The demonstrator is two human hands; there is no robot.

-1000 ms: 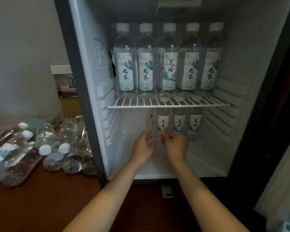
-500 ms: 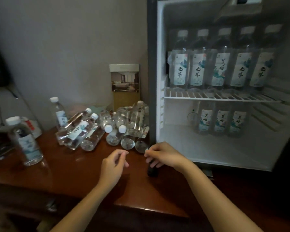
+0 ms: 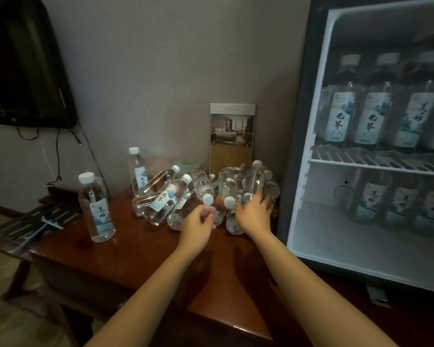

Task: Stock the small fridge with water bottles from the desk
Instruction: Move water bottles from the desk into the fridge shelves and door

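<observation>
So half a second back both hands were hanging over the bare desk by the fridge corner, holding nothing and short of the bottles, and a second back they were inside the fridge at the bottom row. Now they're both in the pile of water bottles [image 3: 166, 201]. The view has also swung left, so the TV [image 3: 23, 66] shows up on the wall and the fridge [image 3: 336, 241] sits at the right edge with its door side open.

The left hand [image 3: 199, 222] has its fingers curled in against a lying bottle near the front of the pile. I can't tell if it actually has a grip. The right hand [image 3: 254, 215] is laid on the right end of the heap with its fingers spread over a couple of bottles, touching them rather than wrapped around any.

Counts:
- Desk [image 3: 125, 256]: two bottles standing upright, a near one [image 3: 97, 209] and a far one [image 3: 138, 171] by the wall, plus the pile lying on its side against the fridge. I get at least seven in the pile, but they overlap too much for an exact number.
- Wire shelf [image 3: 361, 159]: three bottles [image 3: 338, 116] in view, with a sliver of a fourth cut off by the frame edge.
- Fridge floor: three more [image 3: 368, 201], standing at the back.
- One brochure card [image 3: 232, 136] leaning on the wall behind the pile.
</observation>
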